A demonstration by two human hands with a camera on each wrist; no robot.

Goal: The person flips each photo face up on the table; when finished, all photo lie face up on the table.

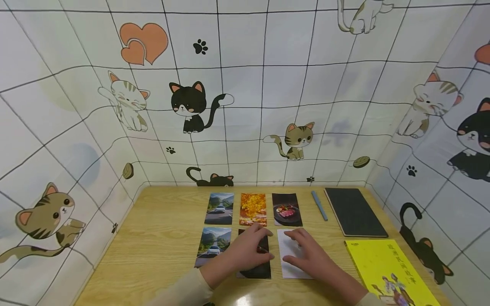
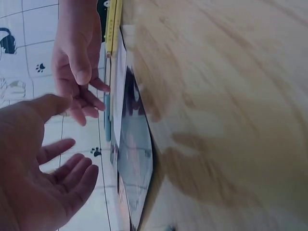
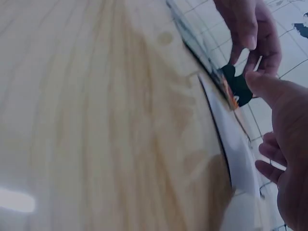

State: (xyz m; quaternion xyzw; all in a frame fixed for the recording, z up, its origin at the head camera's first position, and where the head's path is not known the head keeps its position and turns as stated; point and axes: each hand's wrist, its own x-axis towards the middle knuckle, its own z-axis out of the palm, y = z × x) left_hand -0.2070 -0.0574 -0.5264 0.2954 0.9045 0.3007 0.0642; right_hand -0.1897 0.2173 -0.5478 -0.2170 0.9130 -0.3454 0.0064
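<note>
My left hand [image 1: 246,250] hovers over a dark photo card [image 1: 260,272] in the middle of the front row and hides much of its picture. Its fingers are spread and loosely bent, holding nothing. Beside it, my right hand [image 1: 311,259] is above a plain white card [image 1: 287,244], thumb and fingers apart. Both wrist views show a gap between the palms, the left hand [image 2: 53,183] facing the right hand [image 3: 293,149]. Left of them lies a car-on-road card [image 1: 213,244]. Behind are a matching car card [image 1: 219,208], an autumn-leaves card [image 1: 253,209] and a meat-dish card [image 1: 287,210].
On the right of the wooden table [image 1: 153,246] lie a blue stick-like object [image 1: 319,205], a black notebook [image 1: 356,211] and a yellow book [image 1: 390,267] below it. A cat-patterned cloth [image 1: 245,85] walls the back and both sides.
</note>
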